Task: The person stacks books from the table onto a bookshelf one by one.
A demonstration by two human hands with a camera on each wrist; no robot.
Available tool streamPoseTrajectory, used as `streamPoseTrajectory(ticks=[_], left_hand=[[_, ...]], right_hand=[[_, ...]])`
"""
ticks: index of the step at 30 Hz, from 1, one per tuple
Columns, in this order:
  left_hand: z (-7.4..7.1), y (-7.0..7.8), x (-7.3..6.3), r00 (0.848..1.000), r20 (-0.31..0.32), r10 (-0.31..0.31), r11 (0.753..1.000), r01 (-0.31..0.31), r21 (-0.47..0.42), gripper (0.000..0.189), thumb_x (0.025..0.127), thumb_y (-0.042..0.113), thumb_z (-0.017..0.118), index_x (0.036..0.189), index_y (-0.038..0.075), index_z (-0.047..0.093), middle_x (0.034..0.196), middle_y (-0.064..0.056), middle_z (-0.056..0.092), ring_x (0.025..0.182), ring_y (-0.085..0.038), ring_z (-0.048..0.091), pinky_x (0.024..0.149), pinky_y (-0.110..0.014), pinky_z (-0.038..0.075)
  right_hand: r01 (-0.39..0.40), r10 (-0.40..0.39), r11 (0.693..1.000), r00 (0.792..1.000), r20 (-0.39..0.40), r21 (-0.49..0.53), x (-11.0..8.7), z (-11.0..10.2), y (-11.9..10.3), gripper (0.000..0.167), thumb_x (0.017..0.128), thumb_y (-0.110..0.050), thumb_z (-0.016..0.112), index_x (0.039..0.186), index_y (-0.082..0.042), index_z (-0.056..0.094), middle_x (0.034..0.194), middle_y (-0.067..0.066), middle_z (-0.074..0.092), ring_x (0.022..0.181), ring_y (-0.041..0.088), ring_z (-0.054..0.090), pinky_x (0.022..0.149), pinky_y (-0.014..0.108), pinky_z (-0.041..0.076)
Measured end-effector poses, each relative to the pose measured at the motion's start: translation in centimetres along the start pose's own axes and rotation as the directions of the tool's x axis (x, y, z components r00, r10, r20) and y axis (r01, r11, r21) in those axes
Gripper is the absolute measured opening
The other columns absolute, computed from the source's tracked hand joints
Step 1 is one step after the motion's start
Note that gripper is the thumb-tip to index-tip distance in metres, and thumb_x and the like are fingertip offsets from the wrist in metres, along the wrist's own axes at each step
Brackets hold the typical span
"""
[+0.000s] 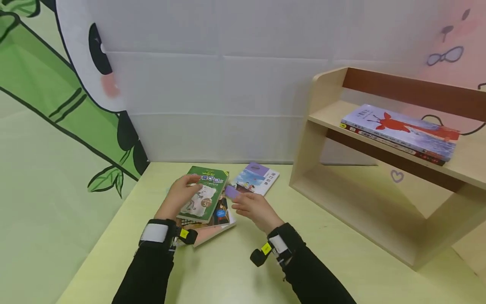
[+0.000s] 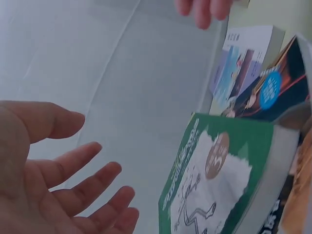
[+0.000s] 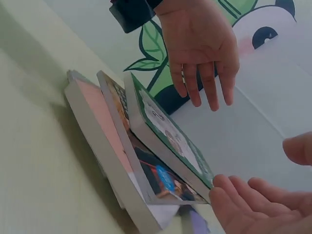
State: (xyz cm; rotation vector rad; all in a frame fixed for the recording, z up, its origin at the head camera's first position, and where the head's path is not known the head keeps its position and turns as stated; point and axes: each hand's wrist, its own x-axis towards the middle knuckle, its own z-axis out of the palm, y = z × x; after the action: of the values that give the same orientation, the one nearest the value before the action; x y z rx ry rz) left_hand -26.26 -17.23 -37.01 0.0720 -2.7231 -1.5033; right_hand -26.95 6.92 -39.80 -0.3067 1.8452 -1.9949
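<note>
While the left hand [image 1: 180, 195] hangs with fingers spread apart, holding nothing, the right hand [image 1: 257, 208] has its thumb apart from its fingers; whether its fingertips touch anything, I cannot tell. Between both hands' fingers lies a thick green book [image 1: 208, 195], atop a dark-covered book [image 1: 221, 211] and a pink-covered book [image 1: 213, 233]. Beyond the right fingertips lies a blue-and-purple book [image 1: 256, 178]; well to their right stands a wooden bookshelf [image 1: 364, 207].
</note>
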Motion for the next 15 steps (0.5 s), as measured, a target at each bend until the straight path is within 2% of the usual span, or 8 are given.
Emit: streamPoseTrajectory(ticks=[2, 4, 7, 11, 15], left_hand=[[-1.0, -0.7, 0.5, 0.996, -0.077, -0.051, 0.999, 0.051, -0.013, 0.048, 0.100, 0.020, 0.049, 0.142, -0.001, 0.042, 0.144, -0.025, 0.041, 0.132, -0.043, 0.038, 0.105, -0.057, 0.034], [-1.7, -1.5, 1.0, 0.984, -0.148, -0.102, 0.995, 0.101, -0.010, 0.049, 0.099, 0.020, 0.048, 0.142, -0.003, 0.041, 0.144, -0.027, 0.040, 0.132, -0.043, 0.037, 0.106, -0.057, 0.033], [-2.4, -3.0, 1.5, 0.964, -0.215, -0.156, 0.985, 0.167, 0.032, 0.056, 0.098, 0.019, 0.046, 0.145, -0.006, 0.034, 0.146, -0.031, 0.035, 0.133, -0.046, 0.034, 0.106, -0.058, 0.032], [-2.4, -4.4, 2.2, 0.952, -0.223, -0.212, 0.973, 0.227, 0.045, 0.065, 0.096, 0.018, 0.045, 0.148, -0.012, 0.020, 0.148, -0.036, 0.027, 0.136, -0.049, 0.028, 0.109, -0.058, 0.028], [-1.9, -5.0, 2.5, 0.947, -0.203, -0.248, 0.967, 0.255, 0.010, 0.070, 0.094, 0.017, 0.045, 0.149, -0.012, 0.014, 0.148, -0.037, 0.025, 0.137, -0.050, 0.026, 0.110, -0.058, 0.027]], right_hand=[[-0.035, 0.035, 0.994, 0.999, 0.007, 0.107, 0.8, 0.8, 0.4, 0.047, 0.103, -0.012, 0.046, 0.140, 0.015, 0.035, 0.138, 0.032, 0.046, 0.125, 0.039, 0.051, 0.103, 0.040, 0.044], [-0.072, 0.073, 0.980, 0.997, 0.003, 0.185, 1.5, 1.5, 0.7, 0.048, 0.103, -0.009, 0.044, 0.142, 0.014, 0.032, 0.140, 0.033, 0.043, 0.128, 0.039, 0.048, 0.104, 0.040, 0.042], [-0.109, 0.113, 0.964, 0.994, -0.004, 0.243, 2.2, 2.3, 1.2, 0.048, 0.103, -0.007, 0.042, 0.144, 0.013, 0.029, 0.142, 0.034, 0.041, 0.129, 0.041, 0.046, 0.106, 0.041, 0.040], [-0.138, 0.144, 0.956, 0.990, -0.006, 0.259, 2.8, 3.0, 1.6, 0.047, 0.103, -0.006, 0.040, 0.144, 0.014, 0.029, 0.142, 0.036, 0.038, 0.131, 0.042, 0.043, 0.107, 0.042, 0.039], [-0.164, 0.172, 0.954, 0.985, -0.010, 0.250, 3.0, 3.4, 1.7, 0.045, 0.103, -0.007, 0.041, 0.142, 0.014, 0.033, 0.142, 0.034, 0.039, 0.131, 0.041, 0.043, 0.107, 0.042, 0.039]])
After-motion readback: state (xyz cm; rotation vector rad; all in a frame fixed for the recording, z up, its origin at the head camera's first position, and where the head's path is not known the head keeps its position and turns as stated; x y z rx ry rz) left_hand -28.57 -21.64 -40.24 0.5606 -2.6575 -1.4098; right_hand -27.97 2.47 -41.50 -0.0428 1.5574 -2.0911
